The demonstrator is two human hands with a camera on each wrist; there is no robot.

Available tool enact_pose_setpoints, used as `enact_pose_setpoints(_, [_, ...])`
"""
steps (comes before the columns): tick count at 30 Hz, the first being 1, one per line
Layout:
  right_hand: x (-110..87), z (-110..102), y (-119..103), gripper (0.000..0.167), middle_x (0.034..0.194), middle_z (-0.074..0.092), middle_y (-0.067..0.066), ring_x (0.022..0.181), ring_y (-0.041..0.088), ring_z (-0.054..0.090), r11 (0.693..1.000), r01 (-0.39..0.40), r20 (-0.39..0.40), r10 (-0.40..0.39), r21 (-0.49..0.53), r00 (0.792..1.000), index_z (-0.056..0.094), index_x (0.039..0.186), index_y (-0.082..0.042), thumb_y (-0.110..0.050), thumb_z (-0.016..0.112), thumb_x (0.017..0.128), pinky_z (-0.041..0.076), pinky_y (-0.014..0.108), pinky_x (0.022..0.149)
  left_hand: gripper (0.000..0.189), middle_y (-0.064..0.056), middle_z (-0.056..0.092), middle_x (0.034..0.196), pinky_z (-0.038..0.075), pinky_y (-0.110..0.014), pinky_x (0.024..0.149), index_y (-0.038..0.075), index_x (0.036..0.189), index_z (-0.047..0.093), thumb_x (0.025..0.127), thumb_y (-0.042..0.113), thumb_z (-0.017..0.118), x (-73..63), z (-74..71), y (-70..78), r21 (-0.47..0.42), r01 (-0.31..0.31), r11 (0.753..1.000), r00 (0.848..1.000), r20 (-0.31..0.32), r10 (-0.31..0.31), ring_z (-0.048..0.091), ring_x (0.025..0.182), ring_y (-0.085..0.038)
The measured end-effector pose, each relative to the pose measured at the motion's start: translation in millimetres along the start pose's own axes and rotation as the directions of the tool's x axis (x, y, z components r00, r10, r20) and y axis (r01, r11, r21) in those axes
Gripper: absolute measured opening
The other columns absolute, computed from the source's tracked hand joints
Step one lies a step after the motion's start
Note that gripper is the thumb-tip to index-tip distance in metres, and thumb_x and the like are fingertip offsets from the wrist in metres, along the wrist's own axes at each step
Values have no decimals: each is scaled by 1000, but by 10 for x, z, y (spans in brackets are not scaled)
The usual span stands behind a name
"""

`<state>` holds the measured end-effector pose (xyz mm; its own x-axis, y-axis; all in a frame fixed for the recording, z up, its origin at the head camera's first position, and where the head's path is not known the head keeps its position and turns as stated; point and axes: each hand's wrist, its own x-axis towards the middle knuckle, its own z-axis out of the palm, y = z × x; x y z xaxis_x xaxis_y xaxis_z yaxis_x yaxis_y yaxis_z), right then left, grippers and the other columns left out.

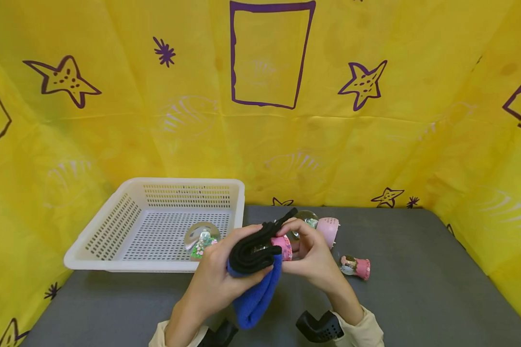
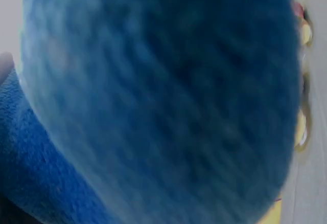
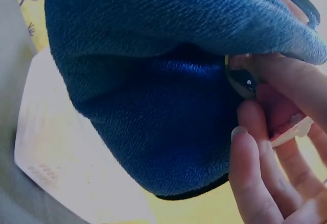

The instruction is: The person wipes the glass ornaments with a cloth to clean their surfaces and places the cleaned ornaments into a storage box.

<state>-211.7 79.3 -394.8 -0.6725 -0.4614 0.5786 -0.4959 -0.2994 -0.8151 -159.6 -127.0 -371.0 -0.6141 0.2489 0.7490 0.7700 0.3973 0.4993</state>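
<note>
Bunched in my left hand (image 1: 214, 267) is a folded cloth (image 1: 256, 301), blue with black on its other side, wrapped about the globe of a small snow globe (image 1: 283, 247). My right hand (image 1: 314, 258) grips that snow globe by its pink base. Seen from the right wrist, the cloth (image 3: 143, 116) hangs in a fold around the glass, and the fingers (image 3: 258, 168) pinch the pink base (image 3: 278, 109). Blurred blue cloth (image 2: 168, 101) fills most of the left wrist view, hiding the left hand's fingers there.
A white plastic basket (image 1: 156, 266) stands at the left with a snow globe (image 1: 203, 241) inside. Right of my hands, a larger snow globe with a pink base (image 1: 328, 231) lies on its side, and a small one (image 1: 361, 268) lies nearer on the grey table (image 1: 425, 289). Yellow cloth walls surround the table.
</note>
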Motion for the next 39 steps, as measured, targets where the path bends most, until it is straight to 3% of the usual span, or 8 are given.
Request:
enact_pose_setpoints(11, [30,7,19,52,116,61,0,107,12,60,988,147,22,-146,-53,989,59,105,-1,18,83,63,61,32,74,43,-14,71,114,52,-22,95,5,123,62,83,-7,73,-10,-62,22,-165,94,982,992,-72,-107,68,104,-14])
enact_pose_setpoints(15, [27,9,32,51,115,62,-1,108,12,59,981,182,9,-182,-65,983,60,104,0,19,83,63,61,31,75,51,-9,69,119,52,-24,95,10,128,59,82,-1,77,-7,-92,23,-201,172,964,985,6,-174,66,107,-14])
enact_pose_setpoints(18, [21,14,42,49,114,62,0,107,12,59,974,209,-6,-210,-88,978,61,104,1,22,79,64,60,30,75,63,-1,65,127,52,-29,96,20,137,51,82,12,82,1,-95,36,-186,263,947,962,128,-243,64,110,-14])
enact_pose_setpoints(20, [16,18,46,49,113,62,0,103,10,61,968,224,-13,-227,-112,974,61,104,1,24,77,64,60,28,74,72,5,62,131,52,-31,97,28,141,45,80,25,84,9,-85,54,-141,336,931,931,202,-305,63,112,-12])
enact_pose_setpoints(25, [9,25,53,51,114,62,0,92,6,64,958,253,-10,-257,-138,966,61,104,1,26,76,62,59,26,68,75,13,60,130,53,-34,95,35,140,42,78,40,84,18,-66,83,-30,429,903,879,245,-409,63,109,-6])
enact_pose_setpoints(27, [14,31,55,50,115,62,1,95,8,64,959,255,-3,-258,-124,966,60,105,2,27,75,64,59,26,71,71,13,63,126,54,-33,93,33,137,46,78,40,84,22,-58,82,-6,420,907,886,221,-408,64,106,-6])
enact_pose_setpoints(33, [40,29,44,46,118,58,6,112,15,58,976,211,23,-210,-55,977,58,111,4,23,73,72,58,28,86,57,7,69,119,56,-34,89,26,131,54,81,33,82,19,-28,68,50,307,950,943,120,-311,67,102,-9])
enact_pose_setpoints(39, [23,13,6,44,122,56,2,104,13,66,1000,26,62,-27,12,998,56,119,1,14,72,80,59,30,82,47,2,73,114,57,-33,85,22,126,62,83,23,81,-7,-27,41,80,229,970,971,47,-234,70,99,-12])
